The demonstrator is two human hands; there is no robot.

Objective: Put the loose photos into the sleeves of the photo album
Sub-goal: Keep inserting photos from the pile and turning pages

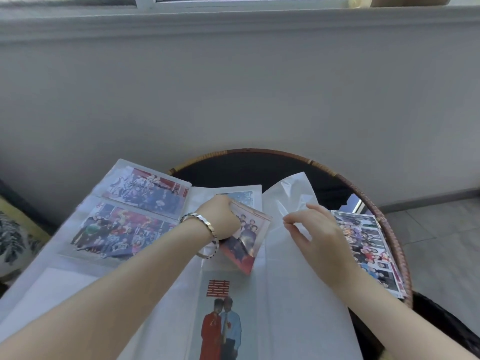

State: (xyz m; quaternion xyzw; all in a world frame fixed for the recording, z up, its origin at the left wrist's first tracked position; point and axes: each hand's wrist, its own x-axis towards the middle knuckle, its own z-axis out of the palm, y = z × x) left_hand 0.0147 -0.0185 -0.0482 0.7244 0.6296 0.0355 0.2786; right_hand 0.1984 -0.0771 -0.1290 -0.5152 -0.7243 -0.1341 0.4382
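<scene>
Photo [246,240]: a thin, light, glossy print, flexible and easily creased. It is judged best taken by an edge, clear of the picture face. The left grip [220,219] is closed on its upper left edge, with the fingers hidden under the hand. The rest of the print projects right of and below that grip, tilted, over the right page of the album [130,216]. The right grip [319,237] appears to pinch the limp sleeve [291,193] film, raised off that page. A stack [368,248] of loose prints lies right of the album on the bench [259,152].
</scene>
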